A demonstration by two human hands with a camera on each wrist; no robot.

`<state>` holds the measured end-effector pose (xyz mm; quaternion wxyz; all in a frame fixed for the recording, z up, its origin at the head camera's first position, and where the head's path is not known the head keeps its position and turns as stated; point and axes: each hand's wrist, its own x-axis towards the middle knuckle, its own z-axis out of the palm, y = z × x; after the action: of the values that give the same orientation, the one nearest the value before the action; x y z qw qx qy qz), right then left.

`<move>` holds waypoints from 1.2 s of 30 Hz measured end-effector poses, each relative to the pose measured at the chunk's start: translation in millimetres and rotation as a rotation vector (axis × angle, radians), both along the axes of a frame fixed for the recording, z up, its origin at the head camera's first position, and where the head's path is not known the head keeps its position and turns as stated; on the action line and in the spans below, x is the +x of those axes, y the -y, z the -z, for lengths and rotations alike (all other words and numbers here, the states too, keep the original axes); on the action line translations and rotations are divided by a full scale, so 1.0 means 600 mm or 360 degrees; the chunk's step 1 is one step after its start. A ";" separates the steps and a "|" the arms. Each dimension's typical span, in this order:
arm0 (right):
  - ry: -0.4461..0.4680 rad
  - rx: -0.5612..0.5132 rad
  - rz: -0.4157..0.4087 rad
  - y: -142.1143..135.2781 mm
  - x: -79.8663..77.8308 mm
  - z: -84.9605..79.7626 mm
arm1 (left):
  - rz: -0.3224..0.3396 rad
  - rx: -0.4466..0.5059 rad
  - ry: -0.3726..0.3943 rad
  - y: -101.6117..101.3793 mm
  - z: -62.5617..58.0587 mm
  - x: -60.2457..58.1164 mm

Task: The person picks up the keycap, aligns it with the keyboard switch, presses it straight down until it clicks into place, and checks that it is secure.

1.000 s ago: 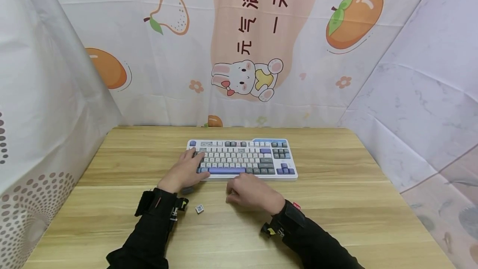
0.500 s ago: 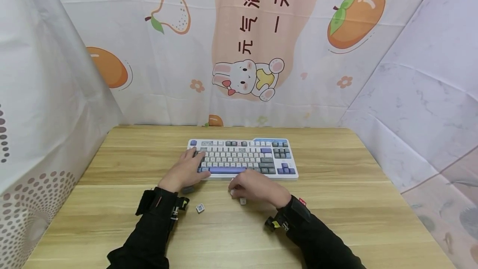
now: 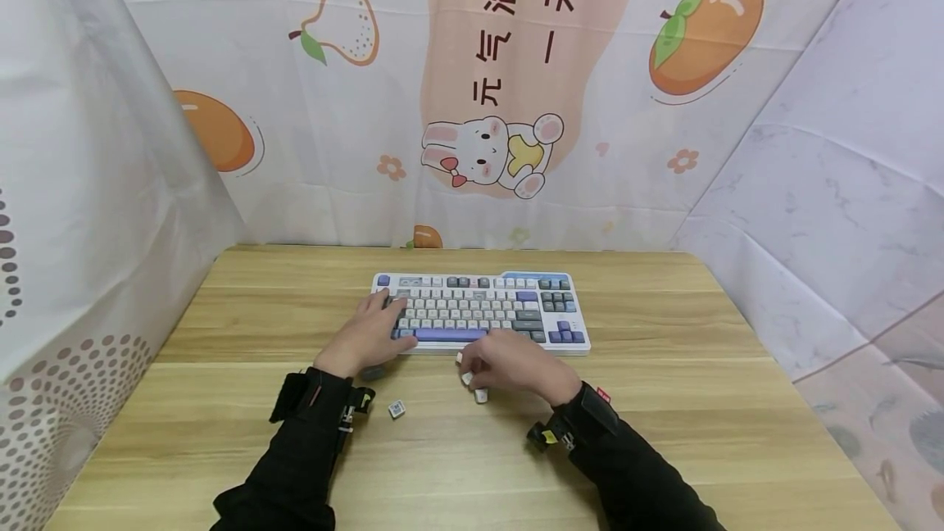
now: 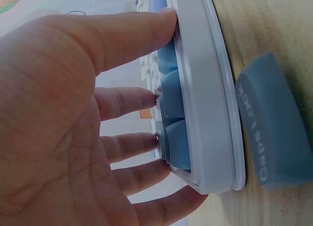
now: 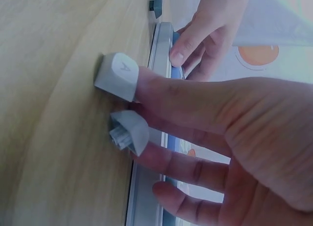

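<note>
My left hand rests on the left end of the keyboard, fingers spread over its edge in the left wrist view. Beside the frame lies a dark Caps Lock keycap. My right hand is low over the table in front of the space bar, fingers loosely bent. In the right wrist view its thumb touches a white keycap marked A. A second keycap, tipped with its stem showing, lies by the fingertips. The head view shows another white keycap near the hand.
A single light keycap lies on the wooden table between the forearms. White printed cloth hangs behind the table and at both sides.
White keycaps have come into view under my right hand, which has shifted slightly right and away from me. My left hand stays on the keyboard.
</note>
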<state>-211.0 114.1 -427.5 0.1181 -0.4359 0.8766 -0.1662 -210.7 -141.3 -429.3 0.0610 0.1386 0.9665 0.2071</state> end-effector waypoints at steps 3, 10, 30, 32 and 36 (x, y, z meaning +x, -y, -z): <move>-0.0027 0.0034 0.0018 0.000 0.000 -0.001 | -0.0002 0.0002 -0.0004 0.000 0.000 0.000; -0.0099 0.0072 0.0029 -0.001 -0.002 -0.001 | -0.0009 0.0002 0.0000 0.000 -0.003 0.001; -0.0038 0.0077 -0.0135 -0.005 -0.005 0.003 | -0.0004 -0.0002 -0.0002 -0.001 -0.005 0.002; -0.0034 0.0080 -0.0120 -0.005 -0.004 0.003 | -0.0003 0.0000 -0.0001 -0.001 -0.005 0.002; -0.0052 0.0063 -0.0120 -0.004 -0.003 0.004 | -0.0003 -0.0002 -0.0001 -0.001 -0.004 0.002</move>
<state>-213.0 116.3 -429.7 0.1186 -0.4689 0.8645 -0.1371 -209.6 -140.5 -426.7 0.0608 0.1377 0.9668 0.2064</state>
